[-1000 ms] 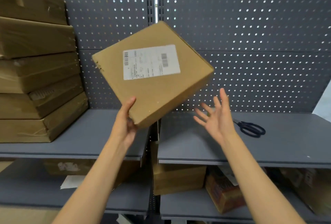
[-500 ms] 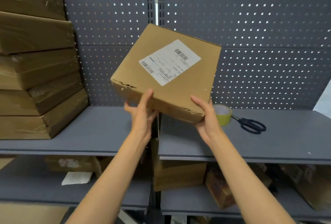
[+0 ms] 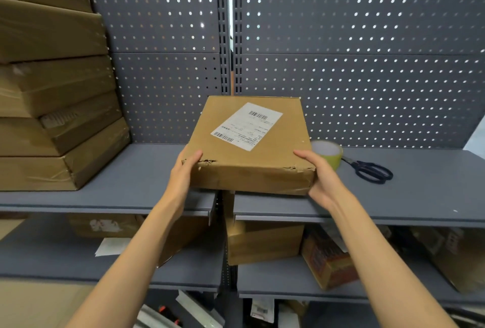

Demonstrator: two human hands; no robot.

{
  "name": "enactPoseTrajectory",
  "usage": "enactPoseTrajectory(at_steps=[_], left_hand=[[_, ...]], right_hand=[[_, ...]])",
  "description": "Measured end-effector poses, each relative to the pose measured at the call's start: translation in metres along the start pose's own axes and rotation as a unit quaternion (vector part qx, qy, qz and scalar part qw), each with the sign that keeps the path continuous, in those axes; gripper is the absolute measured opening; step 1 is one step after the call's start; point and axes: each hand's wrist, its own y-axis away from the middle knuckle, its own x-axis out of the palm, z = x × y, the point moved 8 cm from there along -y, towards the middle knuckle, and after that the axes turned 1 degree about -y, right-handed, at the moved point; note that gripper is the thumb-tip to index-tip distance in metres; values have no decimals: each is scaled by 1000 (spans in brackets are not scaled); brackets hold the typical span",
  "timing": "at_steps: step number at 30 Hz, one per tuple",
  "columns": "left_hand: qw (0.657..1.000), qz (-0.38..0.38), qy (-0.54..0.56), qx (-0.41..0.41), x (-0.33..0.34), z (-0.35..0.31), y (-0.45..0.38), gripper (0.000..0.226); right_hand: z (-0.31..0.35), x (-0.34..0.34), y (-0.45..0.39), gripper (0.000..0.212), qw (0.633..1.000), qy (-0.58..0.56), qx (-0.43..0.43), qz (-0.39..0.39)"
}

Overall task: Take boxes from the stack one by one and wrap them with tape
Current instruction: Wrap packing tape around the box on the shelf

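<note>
A brown cardboard box with a white shipping label on top lies flat on the grey shelf, straddling the gap between two shelf boards. My left hand grips its near left corner and my right hand grips its near right corner, thumbs over the torn top edge. A roll of yellow-green tape stands just behind the box's right side, partly hidden by it. The stack of tape-wrapped boxes rises at the left of the shelf.
Black scissors lie on the shelf right of the tape. A grey pegboard backs the shelf. The lower shelf holds more cardboard boxes, a small printed carton and a sheet of paper.
The box was tilted in the air in my left hand alone; my right hand took its other side, and both hands turned it level and brought it down onto the shelf.
</note>
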Motion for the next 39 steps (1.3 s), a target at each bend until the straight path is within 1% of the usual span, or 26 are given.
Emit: enactPoseTrajectory(at_steps=[2, 6, 8, 14, 18, 20, 22, 24, 25, 27, 28, 29, 30, 31, 33, 35, 37, 39], left_hand=[[1000, -5, -7, -10, -1, 8, -1, 55], [999, -9, -19, -28, -3, 18, -1, 54], [999, -8, -20, -34, -3, 20, -1, 54], [998, -18, -11, -52, -3, 26, -7, 55], [998, -19, -18, -58, -4, 27, -8, 55], [998, -13, -25, -53, -3, 25, -9, 55], [999, -4, -35, -30, -2, 17, -6, 53], [997, 19, -75, 29, -2, 2, -3, 53], [993, 39, -96, 61, -2, -6, -2, 57], [982, 83, -133, 109, -5, -18, 1, 69], [973, 105, -158, 128, -6, -22, 2, 69], [964, 124, -186, 145, -6, -26, 1, 65], [954, 140, -213, 158, -6, -28, 0, 60], [945, 152, -236, 167, -5, -30, -1, 56], [935, 164, -263, 173, -6, -33, -3, 50], [926, 180, -280, 178, -8, -36, -4, 47], [918, 197, -290, 185, -9, -38, -5, 42], [915, 205, -293, 186, -10, -37, -7, 40]], right_hand=[[-3, -2, -1, 54, 1000, 4, 5, 0], [-9, -1, 0, 28, 1000, 2, 17, 9], [-9, 0, 1, 19, 1000, -1, 21, 8], [-7, -1, -1, 16, 999, 8, 37, -6], [-1, -5, -3, 11, 999, 20, 33, -33], [4, -6, -3, 7, 998, 44, 20, -47], [14, -6, 0, 6, 992, 107, -13, -64], [27, -4, 6, 10, 969, 218, -71, -92], [35, -3, 10, 18, 943, 291, -116, -113], [49, 4, 17, 35, 862, 433, -206, -166], [53, 13, 22, 39, 826, 476, -243, -181], [54, 24, 25, 40, 800, 502, -276, -177], [53, 40, 28, 39, 781, 525, -302, -153], [46, 59, 28, 37, 766, 550, -314, -109], [25, 99, 28, 37, 739, 595, -315, 0], [6, 132, 30, 37, 715, 620, -312, 80], [-4, 152, 30, 39, 705, 624, -321, 108], [-7, 163, 29, 39, 702, 617, -338, 111]])
